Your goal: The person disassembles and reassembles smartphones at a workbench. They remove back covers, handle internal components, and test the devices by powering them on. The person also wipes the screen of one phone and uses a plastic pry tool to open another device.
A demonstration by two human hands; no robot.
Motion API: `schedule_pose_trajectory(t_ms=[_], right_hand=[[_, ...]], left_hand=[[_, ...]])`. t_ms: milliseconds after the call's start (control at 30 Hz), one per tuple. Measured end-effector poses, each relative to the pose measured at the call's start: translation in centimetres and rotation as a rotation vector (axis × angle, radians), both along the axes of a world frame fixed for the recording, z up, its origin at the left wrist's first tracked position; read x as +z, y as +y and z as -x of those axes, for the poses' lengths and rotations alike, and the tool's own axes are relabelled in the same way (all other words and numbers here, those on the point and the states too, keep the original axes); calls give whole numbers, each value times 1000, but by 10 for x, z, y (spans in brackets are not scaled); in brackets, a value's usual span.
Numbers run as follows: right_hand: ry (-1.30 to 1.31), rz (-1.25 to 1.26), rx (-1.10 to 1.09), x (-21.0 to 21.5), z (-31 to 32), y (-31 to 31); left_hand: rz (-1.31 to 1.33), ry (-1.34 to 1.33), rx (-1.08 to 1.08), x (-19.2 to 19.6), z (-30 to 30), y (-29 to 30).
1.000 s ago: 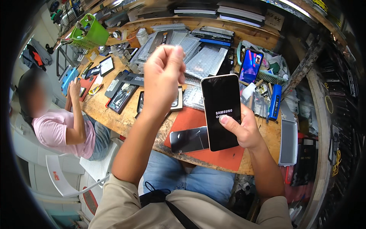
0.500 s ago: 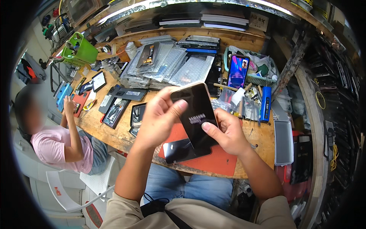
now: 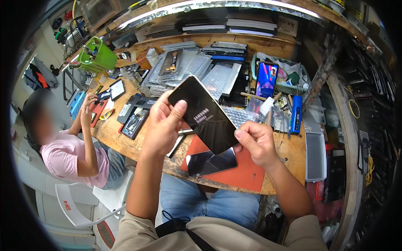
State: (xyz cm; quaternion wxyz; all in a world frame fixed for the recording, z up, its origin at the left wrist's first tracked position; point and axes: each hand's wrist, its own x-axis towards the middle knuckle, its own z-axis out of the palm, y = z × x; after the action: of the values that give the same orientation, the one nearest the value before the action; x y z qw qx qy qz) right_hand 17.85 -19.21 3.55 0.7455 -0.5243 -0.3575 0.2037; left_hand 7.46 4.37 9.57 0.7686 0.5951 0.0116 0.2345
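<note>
Now we grip a black phone [image 3: 204, 119] between both hands: left hand [image 3: 163, 127] grasps its top, right hand [image 3: 256, 142] pinches its bottom corner.

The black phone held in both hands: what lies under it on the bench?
Under the black phone lies an orange mat with a second dark phone flat on it. The held phone and the right hand cover the mat's upper part, so anything there is hidden.

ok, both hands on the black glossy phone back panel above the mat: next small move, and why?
Probably lower the black glossy phone back panel toward the dark phone body on the orange-red mat. Left hand pinches its upper end, right hand its lower corner; the body lies directly beneath, apart.
</note>
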Motion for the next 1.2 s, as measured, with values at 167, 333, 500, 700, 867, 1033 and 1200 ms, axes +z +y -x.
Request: schedule_pose_trajectory(t_ms=[167,333,500,700,867,1033,1200], right_hand=[[-121,34,-144,-2,2,8],[-42,-63,-123,-9,-6,-1],[73,-43,-186,-23,-16,-11],[73,132,37,-2,5,11],[65,-3,110,-3,-2,10],[86,-20,46,-1,3,9],[129,14,-13,3,2,8]], left_hand=[[-163,141,60,-5,5,-7],[-281,23,-212,-22,-12,-25],[-333,195,-314,-39,-8,-57],[-253,312,-264,-20,34,-40],[-132,300,-264,-14,21,-22],[-263,319,-241,-9,17,-23],[-482,280,-279,-14,15,-41]])
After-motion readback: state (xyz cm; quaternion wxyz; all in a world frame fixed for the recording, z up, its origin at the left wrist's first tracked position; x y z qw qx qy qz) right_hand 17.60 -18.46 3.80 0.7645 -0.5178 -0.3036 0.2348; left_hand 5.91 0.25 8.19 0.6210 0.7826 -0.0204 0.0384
